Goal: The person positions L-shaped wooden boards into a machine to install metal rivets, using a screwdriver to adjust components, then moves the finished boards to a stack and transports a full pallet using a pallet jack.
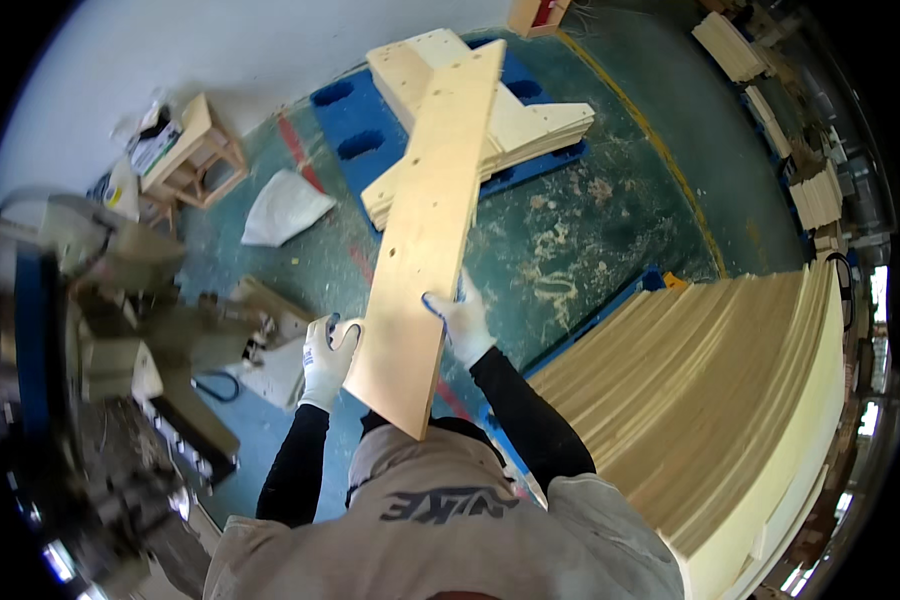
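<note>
A long pale plywood board with small drilled holes runs from in front of my chest out over the floor. My left hand, in a white glove, grips its left edge near the close end. On the right edge, slightly farther along, my right hand holds it in a matching glove. Black sleeves cover both forearms. The board's far end hangs above a stack of similar boards lying on a blue pallet.
A tall stack of curved pale boards fills the right side. A blurred machine stands at the left. A wooden stool and a white sack lie on the green floor. More board stacks line the far right.
</note>
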Demonstrator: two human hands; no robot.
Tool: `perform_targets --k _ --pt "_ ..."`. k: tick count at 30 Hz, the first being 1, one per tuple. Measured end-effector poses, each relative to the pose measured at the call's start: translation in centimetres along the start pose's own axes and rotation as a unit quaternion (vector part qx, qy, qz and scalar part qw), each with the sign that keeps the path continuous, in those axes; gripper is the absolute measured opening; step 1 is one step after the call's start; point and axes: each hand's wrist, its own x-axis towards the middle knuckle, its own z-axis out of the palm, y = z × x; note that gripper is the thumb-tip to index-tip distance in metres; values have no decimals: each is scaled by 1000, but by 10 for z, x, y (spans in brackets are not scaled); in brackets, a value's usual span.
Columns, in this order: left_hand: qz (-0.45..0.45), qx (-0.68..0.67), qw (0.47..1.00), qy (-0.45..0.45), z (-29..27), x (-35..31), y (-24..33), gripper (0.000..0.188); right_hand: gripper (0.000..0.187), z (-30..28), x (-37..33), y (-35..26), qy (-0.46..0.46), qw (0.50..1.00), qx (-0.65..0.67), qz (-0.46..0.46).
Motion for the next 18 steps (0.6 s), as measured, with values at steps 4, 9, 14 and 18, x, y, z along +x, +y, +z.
perform_targets --k 4,9,14,18 --pt "-16 -58 998 -19 65 159 24 64 64 -1 109 -44 -97 995 6 28" --pt "-143 -488 850 -136 97 288 100 45 56 -39 249 -84 -111 993 0 37" --pt "-173 -381 908 -17 182 391 127 45 49 -89 422 -73 -55 980 -174 74" --pt "-197 -309 929 51 281 474 117 47 48 -138 561 -44 -36 955 -290 48"
